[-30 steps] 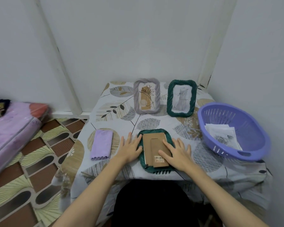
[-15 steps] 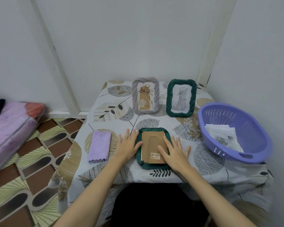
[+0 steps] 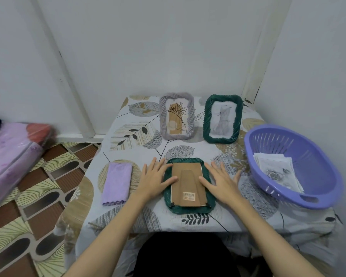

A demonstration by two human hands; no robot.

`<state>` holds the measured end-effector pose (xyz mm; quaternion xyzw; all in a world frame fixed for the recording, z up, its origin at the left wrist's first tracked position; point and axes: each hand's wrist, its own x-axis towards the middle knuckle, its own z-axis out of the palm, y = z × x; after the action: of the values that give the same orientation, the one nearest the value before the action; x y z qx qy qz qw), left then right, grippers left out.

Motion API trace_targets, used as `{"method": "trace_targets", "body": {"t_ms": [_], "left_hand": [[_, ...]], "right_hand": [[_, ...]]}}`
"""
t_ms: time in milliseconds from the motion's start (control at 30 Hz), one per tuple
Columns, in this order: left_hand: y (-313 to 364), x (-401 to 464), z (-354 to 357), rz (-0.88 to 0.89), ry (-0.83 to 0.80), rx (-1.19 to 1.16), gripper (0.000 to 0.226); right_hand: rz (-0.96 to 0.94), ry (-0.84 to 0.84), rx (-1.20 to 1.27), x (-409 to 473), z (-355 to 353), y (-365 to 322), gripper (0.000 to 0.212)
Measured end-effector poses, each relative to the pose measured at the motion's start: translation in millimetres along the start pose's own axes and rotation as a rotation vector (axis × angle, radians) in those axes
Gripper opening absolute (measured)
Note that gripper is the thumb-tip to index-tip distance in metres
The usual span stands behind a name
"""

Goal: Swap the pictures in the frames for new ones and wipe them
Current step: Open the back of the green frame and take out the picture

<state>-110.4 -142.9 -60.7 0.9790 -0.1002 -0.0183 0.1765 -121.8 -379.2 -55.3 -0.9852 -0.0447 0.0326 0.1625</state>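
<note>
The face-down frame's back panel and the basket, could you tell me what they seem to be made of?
The back panel looks like plain brown cardboard: matt, flat, with a cut-out stand flap and a barcode sticker. The basket looks like moulded plastic: glossy purple, slotted walls, a cut handle hole.

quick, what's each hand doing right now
Left hand: open, flat, fingers on the face-down frame.
Right hand: open, flat, fingers on the same frame.

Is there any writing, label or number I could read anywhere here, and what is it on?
Sticker on the cardboard back of the face-down green frame: a barcode with print beneath, too small and blurred to read.
Picture in the grey frame: faint marks, unreadable.
Nothing else shows any text.
</note>
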Motion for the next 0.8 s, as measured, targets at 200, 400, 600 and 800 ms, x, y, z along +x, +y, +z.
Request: {"method": "trace_targets", "body": {"t_ms": [200, 400, 600, 800], "left_hand": [[-2, 3, 3, -0.013, -0.021, -0.033, 0.071], [-2, 3, 1, -0.005, -0.022, -0.052, 0.087], [-2, 7, -5, -0.012, -0.107, 0.031, 0.065], [-1, 15, -9, -0.039, -0.211, 0.070, 0.068]], "right_hand": [[-0.031, -0.014, -0.009, 8, 1, -5, 0.069], [-0.026, -0.007, 0.055, 8, 4, -5, 0.066], [-0.045, -0.074, -0.033, 14, 0, -1, 0.069], [-0.067, -0.161, -0.099, 22, -3, 5, 0.071]]}}
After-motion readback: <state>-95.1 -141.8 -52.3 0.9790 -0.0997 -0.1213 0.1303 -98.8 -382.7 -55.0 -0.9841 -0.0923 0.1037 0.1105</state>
